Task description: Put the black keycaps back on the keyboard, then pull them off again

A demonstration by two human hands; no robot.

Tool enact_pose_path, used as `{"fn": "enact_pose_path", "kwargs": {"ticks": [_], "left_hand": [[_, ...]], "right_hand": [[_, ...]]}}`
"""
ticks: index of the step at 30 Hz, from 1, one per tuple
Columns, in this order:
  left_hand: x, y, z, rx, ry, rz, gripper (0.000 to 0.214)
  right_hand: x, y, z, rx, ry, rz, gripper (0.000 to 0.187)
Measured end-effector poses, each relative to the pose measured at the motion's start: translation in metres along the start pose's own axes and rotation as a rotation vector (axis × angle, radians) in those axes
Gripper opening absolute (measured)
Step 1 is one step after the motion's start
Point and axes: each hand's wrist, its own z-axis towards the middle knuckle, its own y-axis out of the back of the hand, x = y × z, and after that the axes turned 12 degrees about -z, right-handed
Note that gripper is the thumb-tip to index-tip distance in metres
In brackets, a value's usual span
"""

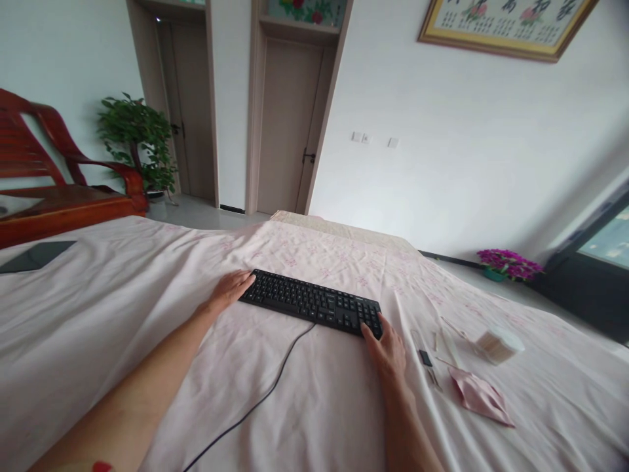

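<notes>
keyboard [307, 301] lies between the two hands [228, 290] [390, 351], each touching one end.

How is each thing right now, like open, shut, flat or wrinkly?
Keyboard: flat, keys up
Left hand: touching the keyboard's left end
Right hand: touching the keyboard's right end
Cable: loosely curved
Cloth: wrinkled
Pink fabric: lying creased
Right door: looks shut
Left door: looks shut
Purple flowers: open
Framed picture: hung up
Tub of sticks: lid unclear
</notes>
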Motion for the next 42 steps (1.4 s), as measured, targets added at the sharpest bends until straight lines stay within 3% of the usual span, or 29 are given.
{"fn": "enact_pose_path", "kwargs": {"ticks": [24, 29, 35, 42], "left_hand": [[0.016, -0.012, 0.002, 0.054, 0.004, 0.027, 0.053], [0.015, -0.008, 0.006, 0.088, 0.101, -0.035, 0.057], [0.013, -0.012, 0.037, 0.118, 0.132, -0.076, 0.067], [-0.019, -0.034, 0.083, 0.149, 0.156, -0.11, 0.073]], "right_hand": [[-0.003, 0.0, 0.001, 0.019, 0.047, -0.02, 0.07], [0.005, 0.005, 0.003, 0.006, 0.007, 0.084, 0.068], [0.02, 0.002, 0.05, -0.047, -0.033, 0.188, 0.072], [0.02, 0.004, 0.126, -0.09, -0.099, 0.169, 0.068]]}}
